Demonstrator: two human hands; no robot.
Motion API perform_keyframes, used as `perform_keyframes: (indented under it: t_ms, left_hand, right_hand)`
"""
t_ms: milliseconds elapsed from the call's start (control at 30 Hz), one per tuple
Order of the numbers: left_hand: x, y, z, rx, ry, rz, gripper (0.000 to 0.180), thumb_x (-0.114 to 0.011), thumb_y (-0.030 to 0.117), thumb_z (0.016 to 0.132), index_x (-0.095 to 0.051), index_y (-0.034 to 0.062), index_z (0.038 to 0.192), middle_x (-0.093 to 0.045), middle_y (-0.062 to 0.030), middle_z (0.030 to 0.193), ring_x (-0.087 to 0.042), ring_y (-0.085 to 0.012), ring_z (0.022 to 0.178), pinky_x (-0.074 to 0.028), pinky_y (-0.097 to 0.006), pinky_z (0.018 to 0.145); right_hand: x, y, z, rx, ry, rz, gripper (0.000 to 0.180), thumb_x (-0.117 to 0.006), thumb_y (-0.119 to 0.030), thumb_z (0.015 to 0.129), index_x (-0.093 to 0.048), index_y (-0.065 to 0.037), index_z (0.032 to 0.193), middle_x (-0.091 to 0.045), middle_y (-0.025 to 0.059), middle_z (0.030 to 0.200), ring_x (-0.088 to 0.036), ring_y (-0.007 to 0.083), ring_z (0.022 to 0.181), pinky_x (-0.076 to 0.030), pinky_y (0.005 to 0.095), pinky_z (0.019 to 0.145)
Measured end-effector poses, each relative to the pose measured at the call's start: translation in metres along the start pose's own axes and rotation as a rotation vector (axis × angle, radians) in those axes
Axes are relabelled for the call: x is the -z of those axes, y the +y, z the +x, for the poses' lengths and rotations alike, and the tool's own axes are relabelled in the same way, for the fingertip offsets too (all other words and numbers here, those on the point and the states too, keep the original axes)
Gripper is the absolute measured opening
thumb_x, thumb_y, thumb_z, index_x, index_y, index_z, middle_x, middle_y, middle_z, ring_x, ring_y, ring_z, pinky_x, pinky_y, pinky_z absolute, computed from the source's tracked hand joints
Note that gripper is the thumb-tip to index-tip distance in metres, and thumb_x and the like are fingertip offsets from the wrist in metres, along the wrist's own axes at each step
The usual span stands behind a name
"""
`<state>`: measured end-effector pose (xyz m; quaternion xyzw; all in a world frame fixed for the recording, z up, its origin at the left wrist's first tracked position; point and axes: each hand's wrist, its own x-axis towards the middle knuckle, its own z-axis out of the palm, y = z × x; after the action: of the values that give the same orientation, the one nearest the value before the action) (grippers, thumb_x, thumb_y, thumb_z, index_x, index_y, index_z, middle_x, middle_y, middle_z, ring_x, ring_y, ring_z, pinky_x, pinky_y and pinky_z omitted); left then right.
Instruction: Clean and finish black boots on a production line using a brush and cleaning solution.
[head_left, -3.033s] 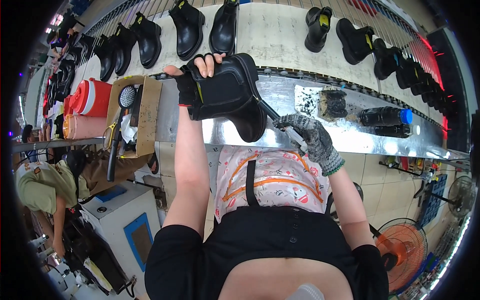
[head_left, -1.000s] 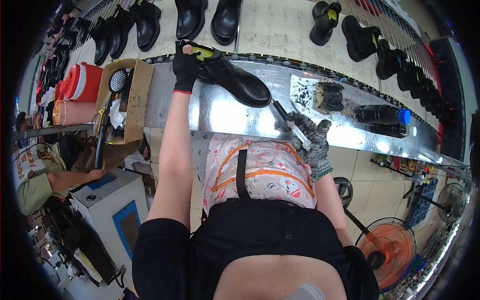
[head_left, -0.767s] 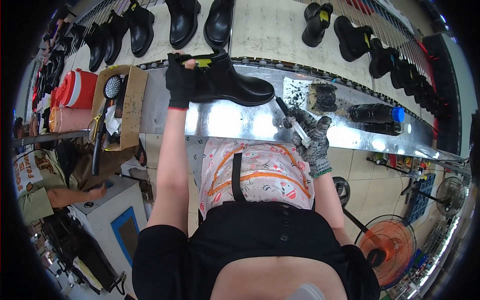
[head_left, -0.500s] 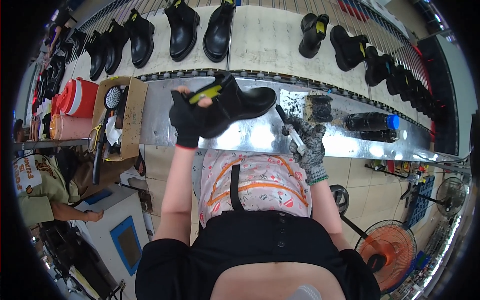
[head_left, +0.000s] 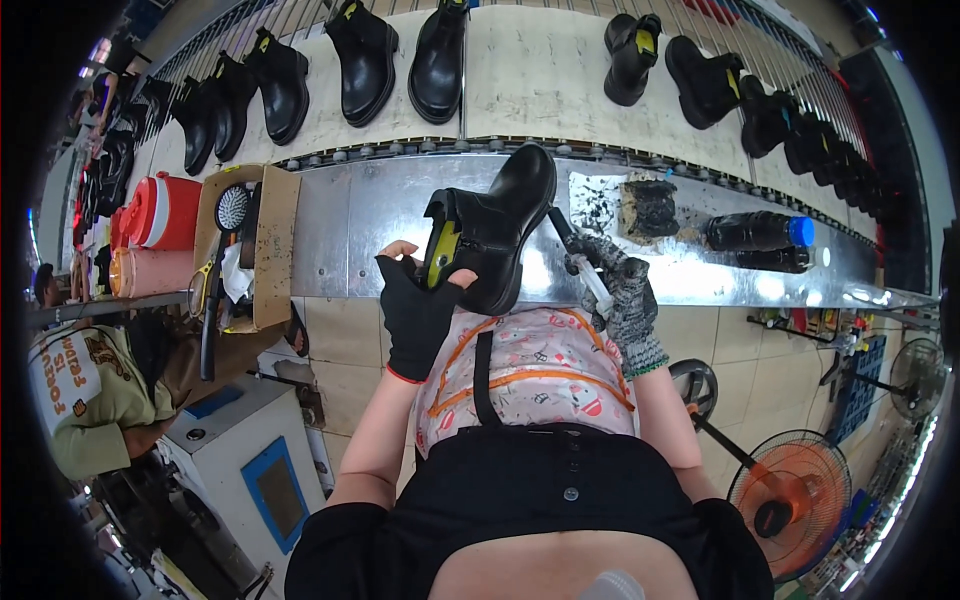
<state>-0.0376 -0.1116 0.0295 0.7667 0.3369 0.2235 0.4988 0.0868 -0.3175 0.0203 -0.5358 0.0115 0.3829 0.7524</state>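
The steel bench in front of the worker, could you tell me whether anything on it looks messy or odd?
Yes: dark smears and specks soil the steel bench beside a blackened sponge block, and a dark bottle lies on its side.

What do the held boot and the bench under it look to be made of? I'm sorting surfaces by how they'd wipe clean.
The black boot in the left hand looks like smooth leather or a leather-like synthetic: soft sheen, highlights on the toe. Its yellow-green pull tab looks like woven fabric, though that is hard to tell. The bench top looks like bare sheet metal: grey, brushed, reflecting light.
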Motion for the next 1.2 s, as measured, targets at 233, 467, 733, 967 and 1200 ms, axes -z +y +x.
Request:
perform_keyframes:
  t_ms: [233,467,733,967,1200]
  left_hand:
    - [0.001,-0.027,-0.016,0.039,-0.098,-0.127,0.061,-0.081,0.015,0.068,-0.037,0.0060,0.109,-0.050,-0.0004,0.075,-0.048,-0.0065,0.061,-0.039,-0.020,0.053]
    - [0.002,-0.024,-0.028,0.364,-0.212,-0.484,0.062,-0.075,0.006,0.072,-0.037,0.0016,0.120,-0.059,-0.0069,0.083,-0.057,-0.0093,0.066,-0.046,-0.022,0.055]
    - [-0.010,-0.017,-0.031,0.460,-0.310,-0.626,0.055,-0.071,0.002,0.074,-0.037,0.0020,0.117,-0.059,-0.0086,0.081,-0.057,-0.0117,0.065,-0.047,-0.024,0.058]
    - [-0.023,0.000,-0.034,0.509,-0.283,-0.730,0.054,-0.070,0.004,0.075,-0.035,0.0031,0.116,-0.058,-0.0101,0.088,-0.058,-0.0137,0.068,-0.048,-0.026,0.063]
    - [-0.025,0.021,-0.030,0.641,-0.203,-0.884,0.047,-0.066,0.007,0.080,-0.036,0.0052,0.116,-0.055,-0.0109,0.107,-0.060,-0.0186,0.093,-0.055,-0.031,0.078]
  right_hand:
    - [-0.009,-0.002,-0.008,0.309,-0.030,-0.776,0.027,-0.051,-0.009,0.088,-0.063,-0.005,0.111,-0.067,0.0071,0.090,-0.054,0.0049,0.065,-0.041,0.0200,0.051]
    - [-0.006,-0.018,-0.022,-0.002,-0.126,-0.517,0.029,-0.052,-0.009,0.087,-0.062,-0.008,0.115,-0.067,0.0079,0.092,-0.060,0.0123,0.076,-0.047,0.0249,0.073]
    - [0.025,-0.018,-0.040,0.212,-0.236,-0.903,0.030,-0.049,-0.020,0.090,-0.061,-0.011,0.116,-0.066,0.0124,0.099,-0.061,0.0239,0.080,-0.048,0.0313,0.078]
    - [0.005,-0.051,-0.072,0.130,-0.245,-1.079,0.037,-0.057,-0.026,0.079,-0.063,-0.003,0.107,-0.065,0.0154,0.101,-0.064,0.0272,0.093,-0.048,0.0338,0.083]
    - [0.012,-0.037,-0.093,0.312,-0.213,-0.983,0.073,-0.030,-0.068,0.086,-0.061,-0.007,0.110,-0.062,0.0176,0.104,-0.061,0.0349,0.096,-0.048,0.0397,0.086]
